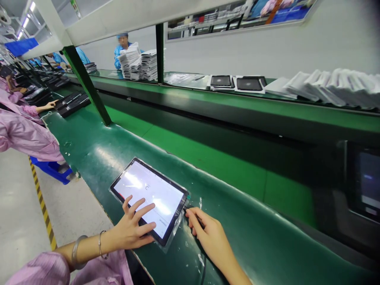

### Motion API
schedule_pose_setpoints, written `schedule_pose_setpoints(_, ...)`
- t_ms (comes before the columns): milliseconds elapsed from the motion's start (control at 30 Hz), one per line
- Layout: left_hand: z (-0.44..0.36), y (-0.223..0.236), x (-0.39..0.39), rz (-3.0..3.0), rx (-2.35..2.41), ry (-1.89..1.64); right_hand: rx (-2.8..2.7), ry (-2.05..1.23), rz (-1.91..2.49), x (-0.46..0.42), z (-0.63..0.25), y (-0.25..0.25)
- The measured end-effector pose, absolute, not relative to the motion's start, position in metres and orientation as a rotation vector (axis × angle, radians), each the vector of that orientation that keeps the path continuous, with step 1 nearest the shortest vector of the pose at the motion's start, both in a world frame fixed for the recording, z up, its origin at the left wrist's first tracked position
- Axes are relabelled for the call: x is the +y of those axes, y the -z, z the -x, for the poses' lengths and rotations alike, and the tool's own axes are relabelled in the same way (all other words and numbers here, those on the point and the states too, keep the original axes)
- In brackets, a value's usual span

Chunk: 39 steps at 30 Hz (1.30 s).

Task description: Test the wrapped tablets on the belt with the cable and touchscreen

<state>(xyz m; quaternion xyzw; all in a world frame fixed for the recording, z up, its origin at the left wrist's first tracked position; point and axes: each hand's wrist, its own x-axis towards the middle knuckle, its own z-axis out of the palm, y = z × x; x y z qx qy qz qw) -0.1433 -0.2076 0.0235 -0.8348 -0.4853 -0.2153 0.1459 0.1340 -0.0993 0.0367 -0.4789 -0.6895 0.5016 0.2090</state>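
"Right hand (pixel 209 231): what does it do?"

"It pinches a black cable (pixel 204 269) between the thumb and the fingers, close to the short side of the tablet (pixel 139 178)."

"And the left hand (pixel 138 223)?"

"It grips nothing. Its fingers are spread over the near part of the screen; whether all fingertips touch the glass, I cannot tell."

"Where is the tablet exactly?"

"It lies on the green worktop (pixel 246 233), screen up and lit white, with clear film beyond its edges."

"What is farther away?"

"First, a bright green belt (pixel 237 170) along the worktop. To the left, a co-worker in pink (pixel 26 122). Across the belt, two dark tablets (pixel 221 81) lie near many white packets (pixel 332 89). Farther left, behind tall white stacks (pixel 130 62), is a person in blue (pixel 118 59)."
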Motion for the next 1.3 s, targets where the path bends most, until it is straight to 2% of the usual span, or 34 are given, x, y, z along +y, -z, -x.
schedule_pose_setpoints(767,0.144,-0.029,-0.208,2.431,-1.348,0.757,-1.935,-1.351,1.327,-0.099,-0.134,-0.041)
schedule_pose_setpoints(967,0.179,-0.068,-0.191,2.681,-1.498,0.444,-1.926,-1.384,1.305,-0.098,-0.133,-0.040)
schedule_pose_setpoints(1133,0.210,-0.107,-0.132,2.555,-1.746,0.413,-1.936,-1.389,1.309,-0.097,-0.135,-0.038)
schedule_pose_setpoints(1300,0.208,-0.113,-0.101,2.593,-1.739,0.369,-1.936,-1.404,1.310,-0.096,-0.136,-0.035)
